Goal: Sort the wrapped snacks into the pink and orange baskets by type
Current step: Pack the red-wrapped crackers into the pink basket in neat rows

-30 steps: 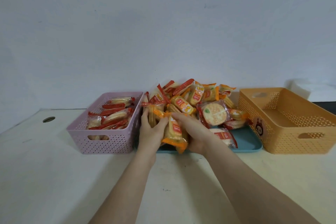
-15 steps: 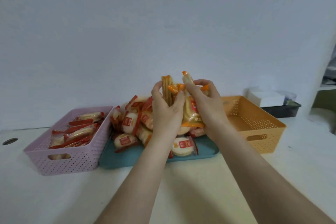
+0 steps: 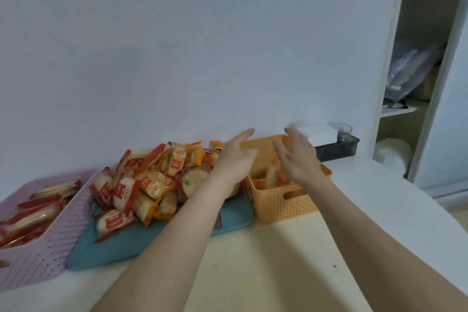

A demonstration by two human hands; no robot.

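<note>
While the pink basket (image 3: 45,256) at the far left holds red packets (image 3: 38,210), the pile (image 3: 152,180) on the tray (image 3: 131,243) beside it is heaped high and mixed, so a hasty grab could drag a red one along with the orange. Next, the left hand (image 3: 235,157) is spread and empty by the pile's right edge; I judge its forearm could sweep packets off the tray. Orange packets (image 3: 268,177) lie in the orange basket (image 3: 286,205), below the right hand (image 3: 298,157), likewise slack and holding nothing.
</note>
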